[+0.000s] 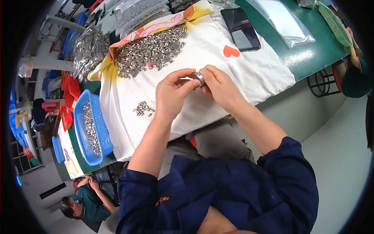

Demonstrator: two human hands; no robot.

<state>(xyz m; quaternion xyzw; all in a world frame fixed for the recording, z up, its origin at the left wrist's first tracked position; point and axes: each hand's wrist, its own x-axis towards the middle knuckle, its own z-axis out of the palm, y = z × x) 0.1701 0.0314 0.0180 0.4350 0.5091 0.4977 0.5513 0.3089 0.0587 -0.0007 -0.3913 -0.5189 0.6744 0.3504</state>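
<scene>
A green table fills the top part of the workroom, and a white cloth with red hearts and a pink and yellow edge covers a big part of it. A big pile of tiny metal bits sits on the far left part of the cloth. Past it are clear bags full of metal bits, and a bulging bag is to its left. A blue basket with more bits in it stands along the left side of the cloth, with red bins just beyond. A black phone lies at the far right part of the cloth, and a flat clear bag is beside it. One person sits at the lower left, and another person is at the right rim. A shiny round metal piece is up over the middle of the cloth, between the two hands. The left hand pinches it from the left with thumb and fingertips, and the right hand pinches it from the right. Fingers hide part of it. A small heap of bits lies near the left wrist. White cloth spreads from the hands to the phone, and its front edge hangs by the person's lap.
</scene>
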